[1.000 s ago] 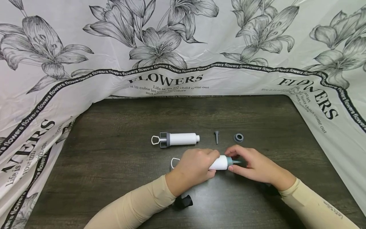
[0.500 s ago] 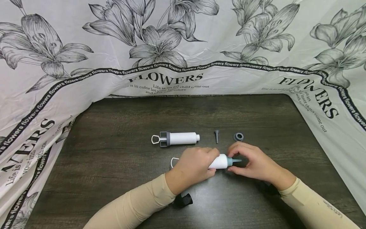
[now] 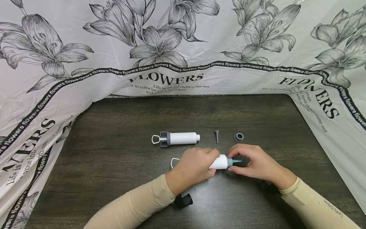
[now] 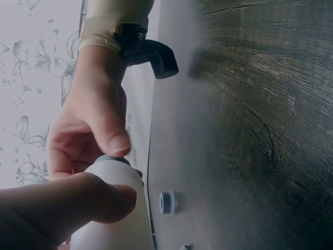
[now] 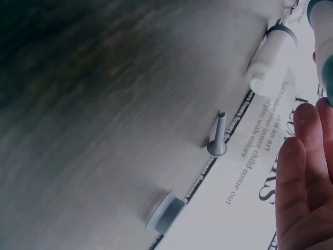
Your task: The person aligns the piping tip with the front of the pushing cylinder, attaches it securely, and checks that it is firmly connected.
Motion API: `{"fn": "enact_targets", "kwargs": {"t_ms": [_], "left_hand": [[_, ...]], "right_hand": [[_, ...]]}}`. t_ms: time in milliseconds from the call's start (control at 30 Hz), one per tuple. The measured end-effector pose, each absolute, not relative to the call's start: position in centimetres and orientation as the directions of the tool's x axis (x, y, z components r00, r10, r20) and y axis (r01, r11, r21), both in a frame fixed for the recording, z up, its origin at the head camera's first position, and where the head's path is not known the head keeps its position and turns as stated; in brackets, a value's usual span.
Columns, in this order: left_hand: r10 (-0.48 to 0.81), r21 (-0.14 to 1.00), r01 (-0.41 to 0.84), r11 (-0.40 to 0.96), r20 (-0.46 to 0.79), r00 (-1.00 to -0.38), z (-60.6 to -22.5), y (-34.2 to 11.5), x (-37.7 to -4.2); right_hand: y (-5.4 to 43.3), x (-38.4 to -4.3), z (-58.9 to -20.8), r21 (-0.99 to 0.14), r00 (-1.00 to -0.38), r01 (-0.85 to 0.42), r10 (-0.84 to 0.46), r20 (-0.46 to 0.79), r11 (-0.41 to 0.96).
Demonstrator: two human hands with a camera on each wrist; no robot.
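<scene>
My left hand (image 3: 195, 163) grips the white barrel (image 3: 219, 162) of a syringe lying sideways, its white pull ring (image 3: 172, 163) showing behind the hand. At the front end sits a teal screw collar (image 3: 230, 162) with a thin tapered nozzle (image 3: 237, 161) pointing right. My right hand (image 3: 258, 163) pinches that collar between thumb and fingertips, the nozzle running into its palm. The left wrist view has the right thumb (image 4: 118, 144) at the collar, and my left thumb (image 4: 117, 203) across the barrel. In the right wrist view the teal end (image 5: 328, 78) is cut by the edge.
Farther back lies a second white syringe (image 3: 183, 138) with a grey end and pull ring. To its right are a small grey nozzle (image 3: 217, 136) and a grey ring collar (image 3: 238, 137). Flower-printed cloth (image 3: 171, 87) borders the dark wooden table (image 3: 120, 117).
The right hand's fingers and thumb have shifted slightly around the teal collar. The left hand and syringe stay nearly in place.
</scene>
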State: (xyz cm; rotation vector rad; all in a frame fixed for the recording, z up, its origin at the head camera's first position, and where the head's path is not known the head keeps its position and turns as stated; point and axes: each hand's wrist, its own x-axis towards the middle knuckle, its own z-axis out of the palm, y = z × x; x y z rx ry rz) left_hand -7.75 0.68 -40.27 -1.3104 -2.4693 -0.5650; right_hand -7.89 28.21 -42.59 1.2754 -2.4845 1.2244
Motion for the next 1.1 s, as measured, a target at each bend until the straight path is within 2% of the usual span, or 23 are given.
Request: {"fn": "enact_targets", "kwargs": {"t_ms": [233,700,1100], "left_hand": [[0.725,0.210,0.834,0.511,0.415,-0.549,-40.3,0.7,-7.6],[0.749,0.202,0.824,0.529,0.346,-0.565,-40.3,0.6,-7.1],[0.740,0.225,0.798,0.559,0.300,-0.602,-40.5,0.2,-7.2]], "right_hand": [[28.0,-7.8,-42.6,-0.617,-0.681,-0.689,-0.633,0.369,0.381],[27.8,-7.9,-42.2,-0.648,-0.671,-0.670,-0.670,0.318,0.363],[27.0,-8.1,-42.2,-0.689,-0.717,-0.601,-0.655,0.240,0.406]]}}
